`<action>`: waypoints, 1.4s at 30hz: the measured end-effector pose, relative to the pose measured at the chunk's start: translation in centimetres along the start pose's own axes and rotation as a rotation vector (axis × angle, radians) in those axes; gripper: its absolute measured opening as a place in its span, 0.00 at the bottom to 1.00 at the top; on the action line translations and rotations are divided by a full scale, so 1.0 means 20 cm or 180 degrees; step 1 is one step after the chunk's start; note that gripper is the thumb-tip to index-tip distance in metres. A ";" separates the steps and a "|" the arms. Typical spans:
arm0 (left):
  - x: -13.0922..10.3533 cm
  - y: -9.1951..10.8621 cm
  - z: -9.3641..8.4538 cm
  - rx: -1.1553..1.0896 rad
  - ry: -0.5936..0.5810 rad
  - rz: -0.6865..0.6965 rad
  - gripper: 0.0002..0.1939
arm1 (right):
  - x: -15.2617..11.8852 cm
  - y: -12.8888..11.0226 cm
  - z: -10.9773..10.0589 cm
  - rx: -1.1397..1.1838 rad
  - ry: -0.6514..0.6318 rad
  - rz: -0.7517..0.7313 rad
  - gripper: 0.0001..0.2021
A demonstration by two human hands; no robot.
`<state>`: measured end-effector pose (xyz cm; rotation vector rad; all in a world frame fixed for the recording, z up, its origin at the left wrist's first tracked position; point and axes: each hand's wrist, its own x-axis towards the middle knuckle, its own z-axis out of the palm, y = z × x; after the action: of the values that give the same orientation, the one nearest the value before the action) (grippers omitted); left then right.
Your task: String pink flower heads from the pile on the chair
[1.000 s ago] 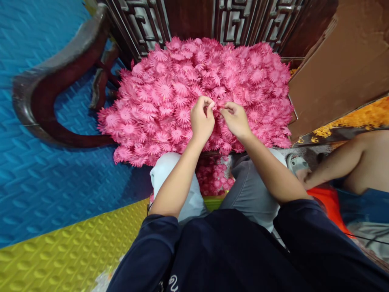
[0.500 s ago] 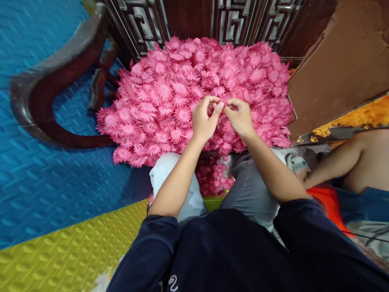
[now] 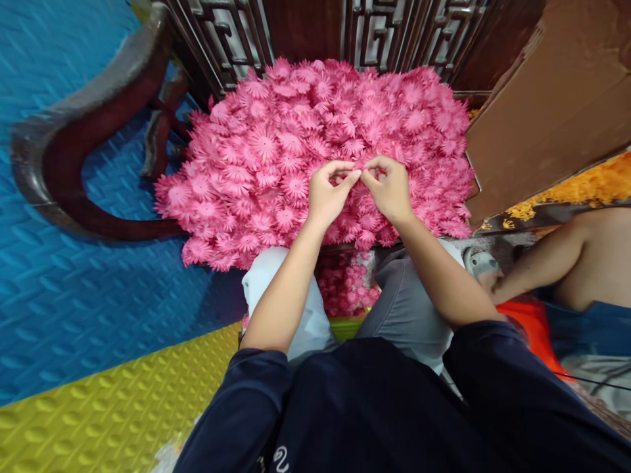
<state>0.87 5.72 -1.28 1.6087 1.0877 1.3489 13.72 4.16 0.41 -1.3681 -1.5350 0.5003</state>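
Observation:
A wide heap of pink flowers [image 3: 266, 144] with thin petals spreads in front of me. Over its middle, my left hand [image 3: 331, 190] and my right hand [image 3: 389, 187] meet at the fingertips. Both are closed in a pinch on a small pink flower piece [image 3: 359, 166] between them. Its shape is mostly covered by the fingers. More pink flowers [image 3: 352, 282] lie lower down, between my knees.
A curved dark wooden armrest [image 3: 49, 171] stands at the left over blue matting [image 3: 148, 315]. Dark latticed wood [image 3: 305, 33] rises behind the heap. A brown board [image 3: 552, 112], orange flowers [image 3: 582, 184] and another person's arm [image 3: 547, 263] are at the right.
My left hand has shifted slightly left and its fingers lie flatter. The right hand's fingers have risen a little. The pinch over the heap remains.

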 end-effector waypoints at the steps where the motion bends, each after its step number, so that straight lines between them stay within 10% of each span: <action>1: 0.00 0.00 0.00 0.0093 0.0011 0.0042 0.07 | 0.00 0.00 0.00 -0.0018 0.0002 -0.0007 0.07; 13: -0.03 0.03 0.00 0.1243 0.0537 0.0305 0.03 | -0.02 -0.02 0.02 -0.0227 -0.0234 -0.0037 0.11; 30: 0.03 -0.02 0.00 -0.0336 0.0551 -0.0655 0.12 | 0.00 0.01 0.11 0.0601 -0.0301 0.0160 0.10; 42: -0.02 0.03 -0.02 0.1229 0.0488 0.0339 0.04 | -0.03 -0.02 0.02 -0.0703 -0.0355 -0.0544 0.06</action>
<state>0.54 5.24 -0.85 1.8840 1.4415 1.4120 13.10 3.58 0.36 -1.3772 -1.8240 0.3121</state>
